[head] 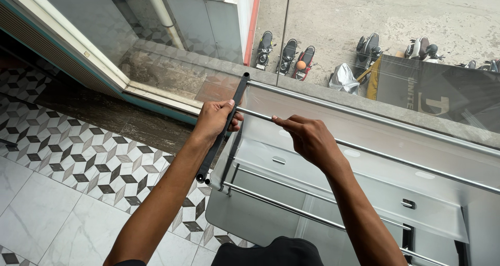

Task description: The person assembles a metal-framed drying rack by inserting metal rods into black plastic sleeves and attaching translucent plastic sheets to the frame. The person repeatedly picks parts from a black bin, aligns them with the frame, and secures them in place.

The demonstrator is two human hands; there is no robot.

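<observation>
Left hand [214, 119]: wrapped around black end bracket [224, 128].
Right hand [308, 138]: fingertips pinching steel rail [396, 159].
Rack [364, 203]: grey, near the window glass [364, 26].

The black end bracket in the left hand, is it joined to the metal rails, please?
Cannot tell. The left hand grips the black end bracket against the metal rails, hiding the joints.

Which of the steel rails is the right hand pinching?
The second rail from the top: the right hand pinches its left end; the others are untouched.
</observation>
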